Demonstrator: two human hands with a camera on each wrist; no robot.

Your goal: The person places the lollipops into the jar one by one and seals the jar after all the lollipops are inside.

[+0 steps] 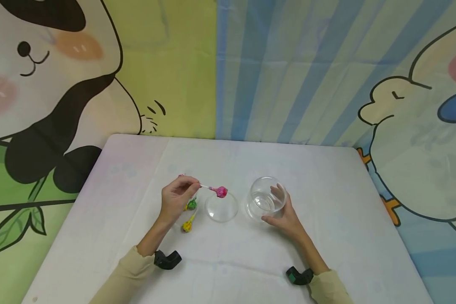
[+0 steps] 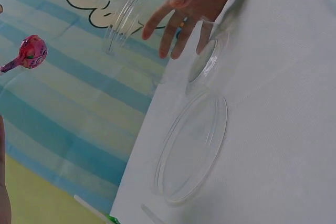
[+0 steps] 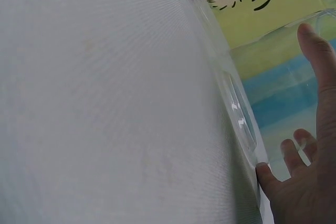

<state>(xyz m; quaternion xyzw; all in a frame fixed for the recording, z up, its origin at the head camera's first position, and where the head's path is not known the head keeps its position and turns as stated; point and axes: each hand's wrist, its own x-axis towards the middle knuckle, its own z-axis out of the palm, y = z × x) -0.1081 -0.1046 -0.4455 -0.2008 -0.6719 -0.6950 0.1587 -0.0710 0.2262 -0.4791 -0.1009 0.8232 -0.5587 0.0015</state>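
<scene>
I have the left hand (image 1: 176,199) pinching the pink lollipop (image 1: 222,192) by its stick, at twelve o'clock of the clear lid (image 1: 221,212). At three, I see the right hand (image 1: 287,218) spread around the clear jar (image 1: 264,202).

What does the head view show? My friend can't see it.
A person's left fingers pinch a pink lollipop by its stick, while the right fingers hold a clear jar on a white table. A clear lid and yellow and green lollipops lie nearby.
</scene>
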